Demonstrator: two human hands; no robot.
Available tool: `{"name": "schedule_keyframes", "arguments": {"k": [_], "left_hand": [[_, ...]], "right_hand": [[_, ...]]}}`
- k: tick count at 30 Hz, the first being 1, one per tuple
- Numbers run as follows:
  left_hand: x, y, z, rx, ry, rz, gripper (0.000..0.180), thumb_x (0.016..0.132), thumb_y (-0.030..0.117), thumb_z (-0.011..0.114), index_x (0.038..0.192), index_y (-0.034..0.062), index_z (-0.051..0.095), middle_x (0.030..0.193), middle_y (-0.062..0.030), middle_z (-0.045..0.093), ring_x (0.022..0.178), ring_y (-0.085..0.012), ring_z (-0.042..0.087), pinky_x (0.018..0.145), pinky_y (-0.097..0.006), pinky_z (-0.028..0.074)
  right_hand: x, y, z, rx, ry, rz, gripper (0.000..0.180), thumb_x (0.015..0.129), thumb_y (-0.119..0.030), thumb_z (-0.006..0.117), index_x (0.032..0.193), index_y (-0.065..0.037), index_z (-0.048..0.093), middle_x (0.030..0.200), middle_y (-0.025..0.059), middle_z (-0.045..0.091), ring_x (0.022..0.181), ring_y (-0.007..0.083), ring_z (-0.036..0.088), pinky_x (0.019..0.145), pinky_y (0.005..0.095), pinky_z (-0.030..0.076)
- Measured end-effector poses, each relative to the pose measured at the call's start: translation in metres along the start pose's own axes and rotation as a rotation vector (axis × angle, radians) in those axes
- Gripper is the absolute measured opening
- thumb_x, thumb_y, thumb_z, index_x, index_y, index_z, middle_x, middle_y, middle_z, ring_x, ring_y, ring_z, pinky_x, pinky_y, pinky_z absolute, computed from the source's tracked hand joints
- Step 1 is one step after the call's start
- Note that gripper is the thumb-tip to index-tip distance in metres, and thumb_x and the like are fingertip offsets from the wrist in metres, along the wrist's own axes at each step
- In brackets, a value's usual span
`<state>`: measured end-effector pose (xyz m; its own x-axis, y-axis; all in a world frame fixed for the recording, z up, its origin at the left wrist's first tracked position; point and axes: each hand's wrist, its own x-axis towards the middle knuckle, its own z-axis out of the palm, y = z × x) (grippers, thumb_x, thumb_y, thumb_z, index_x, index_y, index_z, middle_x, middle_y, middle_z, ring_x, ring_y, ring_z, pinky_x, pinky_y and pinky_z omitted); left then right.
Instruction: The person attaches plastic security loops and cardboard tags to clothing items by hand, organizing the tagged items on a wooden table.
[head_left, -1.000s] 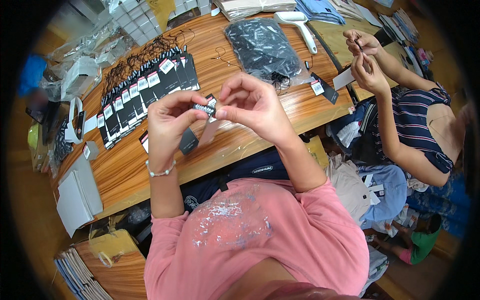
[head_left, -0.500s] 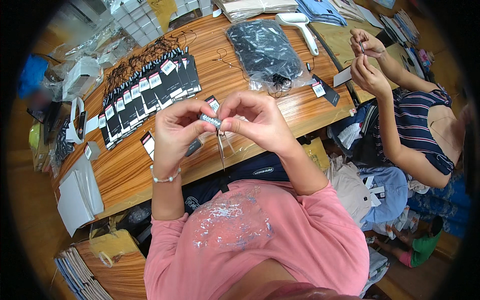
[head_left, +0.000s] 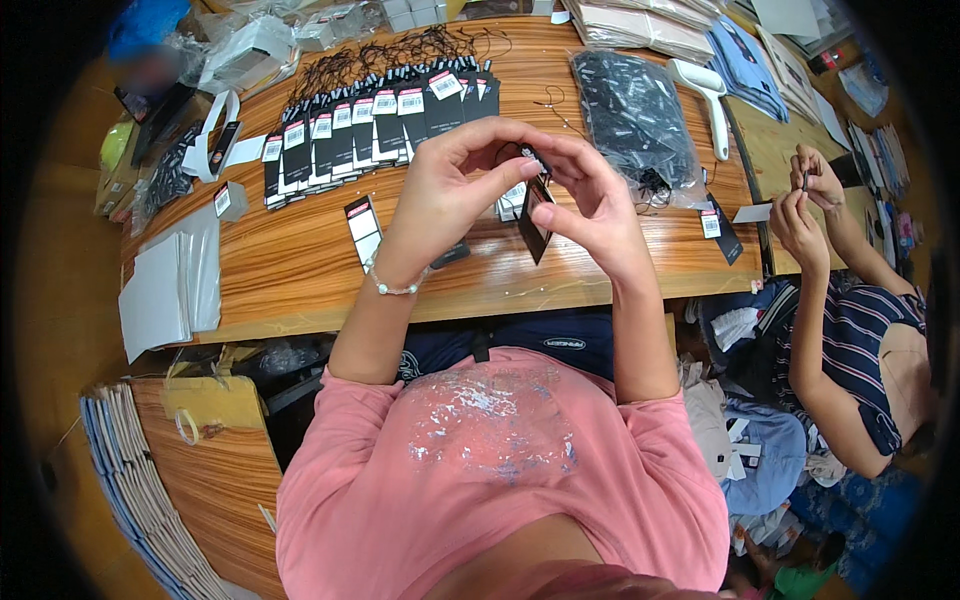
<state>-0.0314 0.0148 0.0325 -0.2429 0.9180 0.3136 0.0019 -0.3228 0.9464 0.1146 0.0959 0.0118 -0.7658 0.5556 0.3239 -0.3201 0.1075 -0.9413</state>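
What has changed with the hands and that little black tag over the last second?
The black tag now hangs lower, dangling beneath the fingertips, where a second ago it sat pinched between both hands. The left hand and right hand remain raised together above the wooden table, both still working at its top. The row of tags stayed put.

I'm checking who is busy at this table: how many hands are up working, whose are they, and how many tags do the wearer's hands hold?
Wearer's hands: 2, left hand and right hand
Co-worker's hands: 2
Held black tag: 1
Total: 5
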Motion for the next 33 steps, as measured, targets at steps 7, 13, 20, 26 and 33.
{"name": "schedule_keyframes", "arguments": {"k": [7,13,20,26,33], "left_hand": [[0.005,0.003,-0.007,0.081,0.057,0.023,0.020,0.080,-0.001,0.059,0.100,-0.0009,0.060,0.082,-0.0009,0.058,0.074,-0.0057,0.052,0.065,-0.019,0.044],[0.008,-0.002,-0.013,0.109,0.111,0.069,0.018,0.080,0.001,0.060,0.098,-0.0007,0.061,0.079,0.0004,0.058,0.073,-0.0044,0.052,0.064,-0.018,0.043],[0.012,-0.004,-0.024,0.069,0.116,0.052,0.020,0.080,-0.002,0.058,0.100,-0.0021,0.059,0.095,-0.0041,0.060,0.085,-0.0073,0.055,0.076,-0.020,0.045],[0.007,-0.001,-0.033,0.054,0.126,0.048,0.021,0.079,-0.001,0.059,0.100,-0.0015,0.059,0.094,-0.0030,0.059,0.082,-0.0064,0.053,0.075,-0.020,0.044],[-0.014,0.004,-0.044,0.104,0.152,-0.003,0.020,0.079,-0.002,0.059,0.099,-0.0018,0.059,0.090,-0.0025,0.060,0.082,-0.0063,0.053,0.074,-0.020,0.045]], "right_hand": [[0.001,0.011,0.000,0.284,-0.066,0.271,0.028,0.083,-0.006,0.050,0.109,0.003,0.051,0.101,0.0137,0.060,0.095,0.0182,0.058,0.084,0.0290,0.045],[0.004,0.016,0.003,0.428,-0.063,0.294,0.029,0.080,-0.001,0.045,0.108,0.006,0.050,0.103,0.0186,0.058,0.093,0.0238,0.060,0.083,0.0312,0.047],[0.006,0.025,0.009,0.495,-0.052,0.344,0.031,0.078,-0.001,0.047,0.109,0.003,0.047,0.098,0.0148,0.057,0.086,0.0199,0.060,0.080,0.0297,0.048],[0.009,0.026,0.020,0.283,-0.067,0.357,0.027,0.080,-0.007,0.054,0.107,-0.002,0.049,0.088,0.0031,0.052,0.073,0.0102,0.050,0.068,0.0227,0.042],[-0.002,0.025,0.039,0.207,-0.149,0.398,0.025,0.084,-0.009,0.053,0.107,-0.002,0.050,0.086,0.0027,0.053,0.073,0.0089,0.048,0.068,0.0220,0.041]]}}
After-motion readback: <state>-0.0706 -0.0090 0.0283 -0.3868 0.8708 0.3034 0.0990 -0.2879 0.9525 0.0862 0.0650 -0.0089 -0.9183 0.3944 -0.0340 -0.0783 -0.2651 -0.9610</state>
